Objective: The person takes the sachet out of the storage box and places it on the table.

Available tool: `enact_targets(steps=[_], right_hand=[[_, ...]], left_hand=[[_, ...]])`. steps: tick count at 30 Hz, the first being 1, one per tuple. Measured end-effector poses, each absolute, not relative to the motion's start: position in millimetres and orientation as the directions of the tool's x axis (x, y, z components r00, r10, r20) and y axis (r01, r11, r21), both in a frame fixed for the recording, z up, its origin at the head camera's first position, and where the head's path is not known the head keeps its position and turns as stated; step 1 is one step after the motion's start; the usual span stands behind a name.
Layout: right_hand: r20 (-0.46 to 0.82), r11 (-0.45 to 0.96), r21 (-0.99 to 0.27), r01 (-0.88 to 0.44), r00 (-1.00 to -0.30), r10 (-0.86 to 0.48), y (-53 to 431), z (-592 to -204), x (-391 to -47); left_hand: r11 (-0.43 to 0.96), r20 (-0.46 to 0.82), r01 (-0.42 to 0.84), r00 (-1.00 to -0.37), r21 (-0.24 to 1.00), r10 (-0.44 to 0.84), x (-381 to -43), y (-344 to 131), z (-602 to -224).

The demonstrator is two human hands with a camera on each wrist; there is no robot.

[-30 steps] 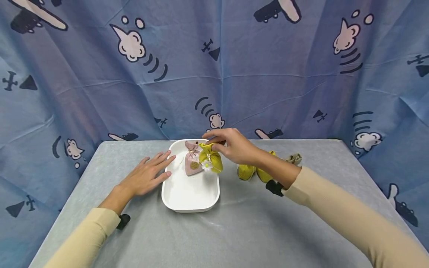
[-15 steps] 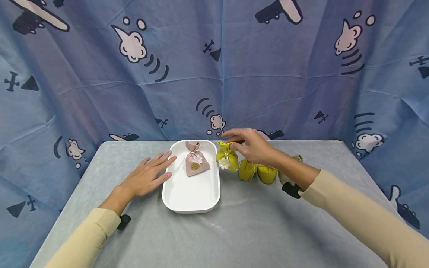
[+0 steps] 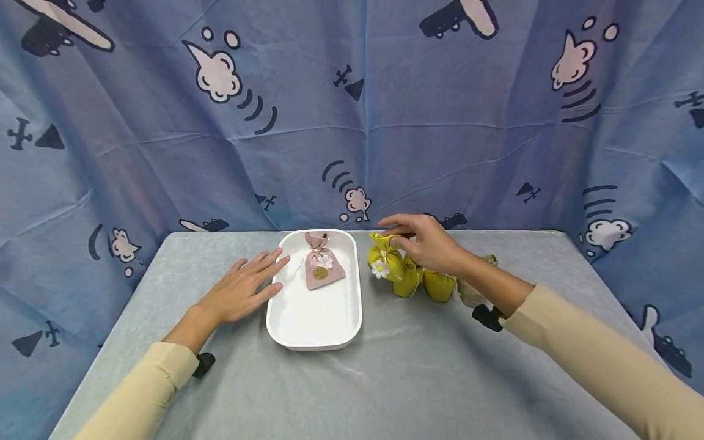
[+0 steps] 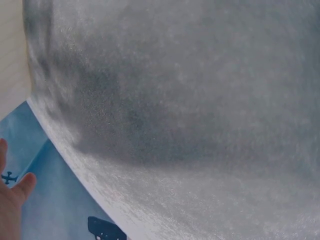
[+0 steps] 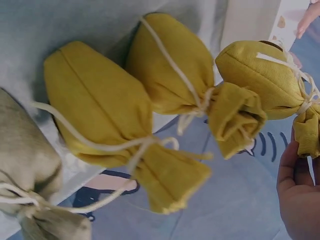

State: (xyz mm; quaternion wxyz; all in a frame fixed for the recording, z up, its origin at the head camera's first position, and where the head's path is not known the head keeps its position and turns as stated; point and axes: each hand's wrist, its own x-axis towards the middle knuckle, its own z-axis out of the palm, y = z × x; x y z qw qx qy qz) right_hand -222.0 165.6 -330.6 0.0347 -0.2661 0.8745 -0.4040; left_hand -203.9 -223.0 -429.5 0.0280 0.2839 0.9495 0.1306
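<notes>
In the head view my right hand [image 3: 429, 244] pinches the gathered neck of a yellow-green drawstring pouch [image 3: 386, 256] with a white daisy on it. That pouch is just right of the white tray [image 3: 313, 318], close against the other yellow pouches. In the right wrist view the fingers [image 5: 287, 170] hold its neck at the right edge. My left hand [image 3: 242, 287] rests on the tray's left rim, fingers straight and spread. Inside the tray lies a pink pouch [image 3: 324, 269] with a white flower and a round gold label.
Two more yellow pouches [image 5: 95, 100] [image 5: 170, 60] and a grey-beige pouch [image 5: 25, 145] stand in a row under my right forearm. A grey cloth covers the table [image 3: 385, 379]. A blue patterned curtain [image 3: 440, 122] hangs behind it.
My right hand has carried the daisy pouch out from over the tray, rightward to beside the other yellow pouches. The left hand and the pink pouch have stayed in place.
</notes>
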Motion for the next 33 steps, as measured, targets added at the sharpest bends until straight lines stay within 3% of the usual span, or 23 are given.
enact_targets(steps=[24,33], right_hand=[[0.116,0.533,-0.743,-0.405,-0.862,-0.494,148.9,-378.3,-224.0],[0.116,0.548,-0.714,-0.435,-0.846,-0.52,148.8,-371.5,-226.5]], left_hand=[[0.804,0.013,0.521,-0.841,0.285,0.54,-202.5,-221.7,-429.5],[0.807,0.008,0.514,-0.845,0.29,0.535,-202.9,-222.4,-430.4]])
